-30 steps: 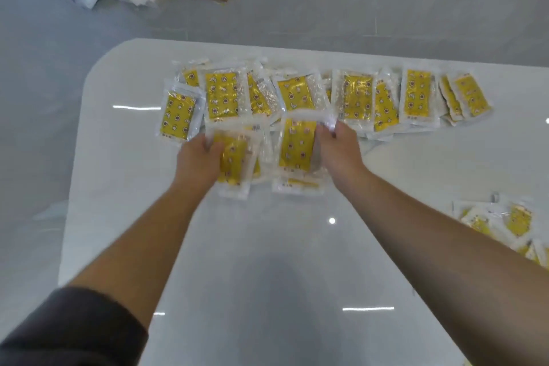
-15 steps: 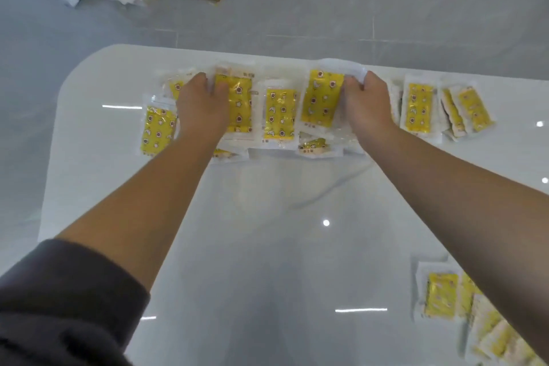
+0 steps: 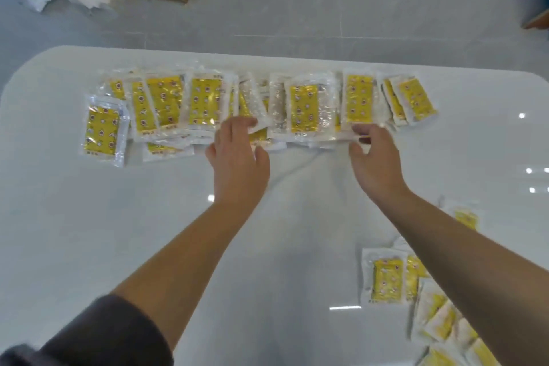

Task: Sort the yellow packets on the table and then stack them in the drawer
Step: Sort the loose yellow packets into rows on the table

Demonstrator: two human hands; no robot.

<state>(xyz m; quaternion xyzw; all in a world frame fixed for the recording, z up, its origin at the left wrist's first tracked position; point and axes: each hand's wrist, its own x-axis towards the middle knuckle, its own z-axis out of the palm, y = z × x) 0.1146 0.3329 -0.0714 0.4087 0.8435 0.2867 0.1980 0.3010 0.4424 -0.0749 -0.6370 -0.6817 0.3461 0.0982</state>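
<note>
Head view: left hand (image 3: 237,157) lies open, fingertips touching the near edge of the row of yellow packets (image 3: 303,104) across the table (image 3: 148,217); right hand (image 3: 375,154) curls at that edge, grip unclear; second heap (image 3: 386,279) near-right; I'd square overlapping packets before lifting.
</note>
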